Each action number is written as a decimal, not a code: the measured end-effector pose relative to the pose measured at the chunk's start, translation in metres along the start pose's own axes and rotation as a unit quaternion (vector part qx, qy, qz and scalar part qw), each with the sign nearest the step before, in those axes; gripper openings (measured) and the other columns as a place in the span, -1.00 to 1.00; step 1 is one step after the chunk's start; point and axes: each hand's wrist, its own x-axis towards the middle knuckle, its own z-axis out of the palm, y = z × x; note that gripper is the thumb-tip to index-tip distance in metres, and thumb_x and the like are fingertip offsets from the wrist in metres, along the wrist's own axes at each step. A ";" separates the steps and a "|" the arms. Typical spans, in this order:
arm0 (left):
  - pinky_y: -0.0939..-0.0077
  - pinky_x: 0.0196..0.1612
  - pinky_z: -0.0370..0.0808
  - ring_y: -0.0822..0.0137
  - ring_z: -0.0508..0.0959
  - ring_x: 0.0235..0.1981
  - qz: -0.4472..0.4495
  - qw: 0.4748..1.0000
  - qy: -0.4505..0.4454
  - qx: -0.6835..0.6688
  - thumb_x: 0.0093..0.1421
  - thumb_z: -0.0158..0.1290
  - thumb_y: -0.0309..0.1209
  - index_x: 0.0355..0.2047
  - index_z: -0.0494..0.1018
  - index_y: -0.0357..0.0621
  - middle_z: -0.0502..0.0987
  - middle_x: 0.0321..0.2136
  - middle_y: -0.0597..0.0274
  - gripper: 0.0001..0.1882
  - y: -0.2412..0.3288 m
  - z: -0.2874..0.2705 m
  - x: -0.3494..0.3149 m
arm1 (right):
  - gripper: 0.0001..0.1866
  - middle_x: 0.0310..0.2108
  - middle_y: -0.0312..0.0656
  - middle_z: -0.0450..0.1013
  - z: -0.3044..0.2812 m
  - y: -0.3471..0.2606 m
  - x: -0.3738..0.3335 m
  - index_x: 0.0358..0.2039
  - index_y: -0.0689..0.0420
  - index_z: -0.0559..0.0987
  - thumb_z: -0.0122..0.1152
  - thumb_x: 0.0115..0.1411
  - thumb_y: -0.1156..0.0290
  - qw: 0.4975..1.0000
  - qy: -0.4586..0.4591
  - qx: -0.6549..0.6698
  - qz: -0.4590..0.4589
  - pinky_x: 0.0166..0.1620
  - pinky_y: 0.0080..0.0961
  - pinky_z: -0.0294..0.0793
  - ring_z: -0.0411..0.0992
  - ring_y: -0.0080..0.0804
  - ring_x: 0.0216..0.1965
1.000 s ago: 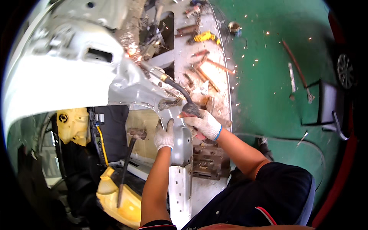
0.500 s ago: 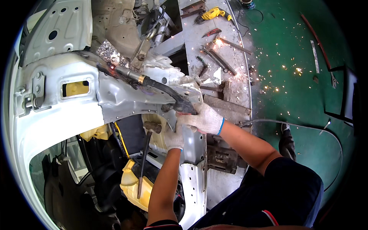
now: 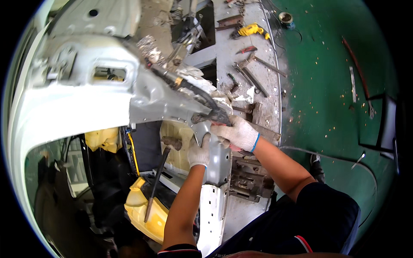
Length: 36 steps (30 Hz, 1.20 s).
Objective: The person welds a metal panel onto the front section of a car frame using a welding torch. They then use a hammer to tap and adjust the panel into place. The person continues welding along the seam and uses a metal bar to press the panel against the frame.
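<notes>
My right hand (image 3: 238,133), in a white knit glove with a blue cuff, is closed around the handle of a welding torch (image 3: 198,91). The torch's black curved neck runs up and left to a metal nozzle (image 3: 164,75), its tip by the grey metal panel of a car body (image 3: 157,101). My left hand (image 3: 198,154), gloved alike, grips the edge of the car body just below the torch handle; some of its fingers are hidden. Beside it, a hammer (image 3: 171,142) leans head up against the door opening. Crumpled silvery sheet (image 3: 149,48) lies beyond the nozzle.
A yellow power tool (image 3: 253,30), a red-handled tool (image 3: 246,50) and several steel tools (image 3: 251,79) lie on the grey platform (image 3: 275,56). A cable (image 3: 327,155) crosses the green floor (image 3: 318,86), which holds a red bar (image 3: 357,66) and scattered sparks.
The picture has shifted, so the car body sits farther right. The bright sparks on the platform are gone and fewer fly over the floor. My left hand has drawn slightly apart from the right.
</notes>
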 end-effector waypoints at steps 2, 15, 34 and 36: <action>0.01 0.21 0.51 -0.23 0.60 0.13 -0.009 1.000 -0.025 -0.011 0.29 0.06 0.31 0.27 0.47 -0.19 0.60 0.12 -0.25 -0.15 -0.001 0.003 0.003 | -0.63 -0.55 -0.32 0.46 0.003 0.005 -0.002 -0.15 0.25 0.60 0.40 0.29 0.17 0.998 0.008 0.047 -0.043 -0.55 -0.53 0.44 0.42 -0.59 -0.62; -0.03 0.20 0.52 -0.19 0.60 0.15 -0.001 0.999 -0.048 0.012 0.30 -0.05 0.38 0.32 0.39 -0.18 0.56 0.15 -0.27 -0.08 0.010 -0.020 0.003 | -0.70 -0.56 -0.31 0.44 0.018 0.003 -0.013 0.04 0.17 0.59 0.23 0.39 0.30 0.987 0.021 0.101 -0.121 -0.53 -0.46 0.45 0.38 -0.49 -0.65; 0.14 0.30 0.45 -0.14 0.58 0.21 0.017 0.999 0.031 -0.010 0.30 0.16 0.21 0.30 0.42 -0.40 0.56 0.19 -0.29 -0.10 0.003 0.003 0.008 | -0.41 -0.57 -0.29 0.49 -0.008 0.040 0.002 -0.15 0.32 0.59 0.46 0.21 -0.03 0.999 0.006 0.019 -0.049 -0.59 -0.53 0.40 0.44 -0.59 -0.62; 0.18 0.29 0.46 -0.12 0.58 0.21 0.009 1.000 0.007 -0.020 0.31 0.20 0.15 0.29 0.42 -0.43 0.57 0.17 -0.28 -0.14 -0.008 0.000 0.010 | -0.47 -0.56 -0.31 0.49 -0.008 0.037 0.011 -0.15 0.27 0.61 0.46 0.22 0.00 1.000 -0.014 0.010 -0.026 -0.56 -0.52 0.41 0.42 -0.61 -0.61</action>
